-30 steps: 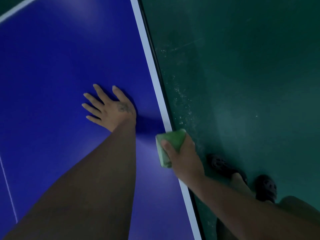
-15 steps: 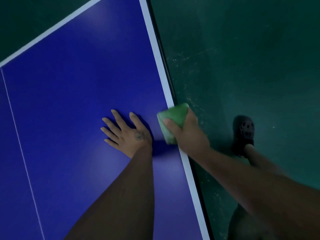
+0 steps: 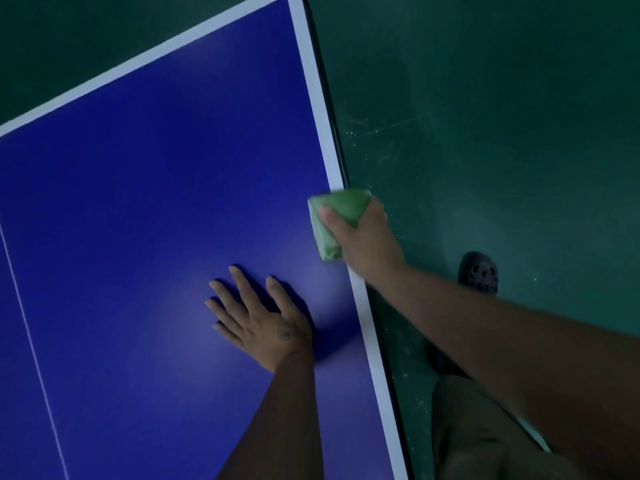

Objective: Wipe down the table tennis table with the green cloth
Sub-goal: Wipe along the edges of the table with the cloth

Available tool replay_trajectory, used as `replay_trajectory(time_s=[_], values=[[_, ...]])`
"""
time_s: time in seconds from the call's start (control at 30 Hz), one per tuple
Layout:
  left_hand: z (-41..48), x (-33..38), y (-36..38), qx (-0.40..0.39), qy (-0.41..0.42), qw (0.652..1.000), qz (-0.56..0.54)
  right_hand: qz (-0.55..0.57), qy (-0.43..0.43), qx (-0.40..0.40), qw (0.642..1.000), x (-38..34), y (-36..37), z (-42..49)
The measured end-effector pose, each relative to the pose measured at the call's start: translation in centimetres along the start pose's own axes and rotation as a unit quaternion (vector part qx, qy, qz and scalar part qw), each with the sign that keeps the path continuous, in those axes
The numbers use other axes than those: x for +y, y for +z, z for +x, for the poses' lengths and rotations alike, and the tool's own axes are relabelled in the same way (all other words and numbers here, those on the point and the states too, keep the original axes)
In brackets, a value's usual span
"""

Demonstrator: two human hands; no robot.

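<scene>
On the blue bench (image 3: 138, 202), the left hand (image 3: 263, 320) lies flat with fingers spread, just beside the right hand (image 3: 363, 237) gripping the green cloth (image 3: 332, 220) at the white edge; a dark shoe (image 3: 479, 273) stands on the green floor (image 3: 502, 133).

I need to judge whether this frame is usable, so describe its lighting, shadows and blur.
Head view: dim overall; a soft brighter patch on the blue table around the left hand; a dark shadow beside that hand, toward the white side line; the green cloth gripped by the right hand looks slightly smeared at its edges; the floor is murky, pale specks showing.
</scene>
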State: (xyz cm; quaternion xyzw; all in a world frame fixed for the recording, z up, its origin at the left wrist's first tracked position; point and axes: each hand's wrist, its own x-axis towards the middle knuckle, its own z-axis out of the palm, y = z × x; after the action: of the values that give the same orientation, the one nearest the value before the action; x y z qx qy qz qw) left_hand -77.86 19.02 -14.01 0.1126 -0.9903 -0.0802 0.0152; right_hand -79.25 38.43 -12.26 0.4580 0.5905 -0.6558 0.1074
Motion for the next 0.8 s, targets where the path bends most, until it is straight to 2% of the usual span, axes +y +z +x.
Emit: replay_trajectory(time_s=[0.13, 0.33, 0.43, 0.6, 0.8], values=[[-0.1, 0.4, -0.3, -0.014, -0.005, 1.0, -0.001, -0.01, -0.03, -0.03, 0.999, -2.4, -1.1, 3.2], [0.0, 0.6, -0.7, -0.015, -0.01, 1.0, 0.006, 0.002, 0.001, -0.062, 0.998, 4.1, -2.0, -4.9], [0.0, 0.5, -0.6, -0.017, -0.011, 1.0, 0.004, -0.016, 0.023, -0.043, 0.999, 5.6, -1.2, -7.2], [0.2, -0.2, -0.1, -0.018, -0.007, 1.0, 0.014, 0.03, 0.023, 0.006, 0.999, 1.8, 0.3, -3.6], [0.0, 0.5, -0.6, -0.04, 0.004, 0.999, 0.035, -0.002, -0.028, -0.013, 1.0, -6.3, -0.7, 5.2]])
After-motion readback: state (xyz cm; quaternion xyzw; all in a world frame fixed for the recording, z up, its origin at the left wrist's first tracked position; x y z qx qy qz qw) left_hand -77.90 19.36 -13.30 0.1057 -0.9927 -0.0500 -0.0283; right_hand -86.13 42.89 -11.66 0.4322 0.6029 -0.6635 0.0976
